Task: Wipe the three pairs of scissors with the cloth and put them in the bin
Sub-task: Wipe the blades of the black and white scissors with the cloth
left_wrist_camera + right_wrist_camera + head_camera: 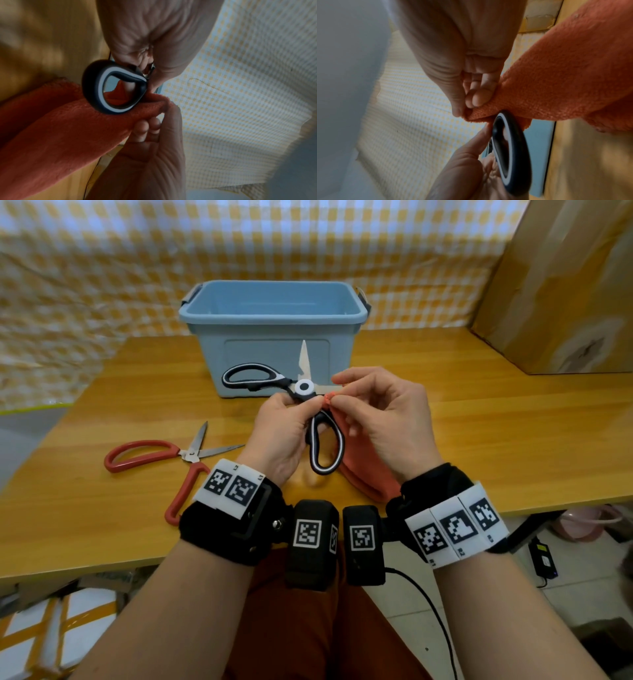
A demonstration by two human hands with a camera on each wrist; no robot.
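Holding the black scissors [302, 387] at the pivot in our left hand [279, 436], blades spread; our right hand [387, 422] pinches the cloth [363, 474] onto the blade pointing right.

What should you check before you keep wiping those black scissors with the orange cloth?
1. Left hand grips the black scissors near the pivot: ok.
2. Right hand pinches the orange cloth on one blade: ok.
3. Blades spread open, fingertips close to the edges: not ok.
4. Blue bin open, within reach: ok.
5. Red scissors lie on the table, waiting: ok.
6. Third pair: cannot tell.
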